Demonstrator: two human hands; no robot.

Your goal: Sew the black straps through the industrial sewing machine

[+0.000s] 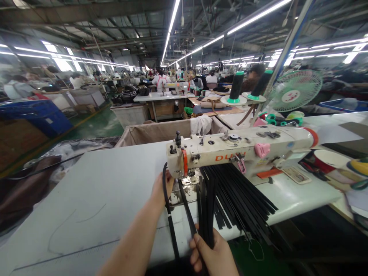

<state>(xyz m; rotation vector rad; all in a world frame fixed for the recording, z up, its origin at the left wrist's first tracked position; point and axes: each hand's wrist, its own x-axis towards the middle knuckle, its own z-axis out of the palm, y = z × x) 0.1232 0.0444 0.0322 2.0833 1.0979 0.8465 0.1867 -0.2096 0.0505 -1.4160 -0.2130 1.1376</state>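
In the head view, my left hand (pixel 163 188) is closed beside the needle area of a white sewing machine (pixel 209 151), its fingertips partly hidden behind the machine head. A black strap (pixel 169 214) loops up past this hand and runs down toward the table's front edge. My right hand (pixel 212 251) is wrapped round several black strips (pixel 207 207) near that same edge. One narrow strip (pixel 186 203) leads from these fingers up to the presser foot (pixel 188 180). A fan of more black strips (pixel 238 191) lies under the machine arm, their ends reaching over the edge.
The white table (pixel 115 184) bears drawn pencil lines on the left. Behind it stands a cloth-lined bin (pixel 155 132). Black thread cones (pixel 237 86) and a green fan (pixel 296 92) rise at the back right. Other people work at machines farther off.
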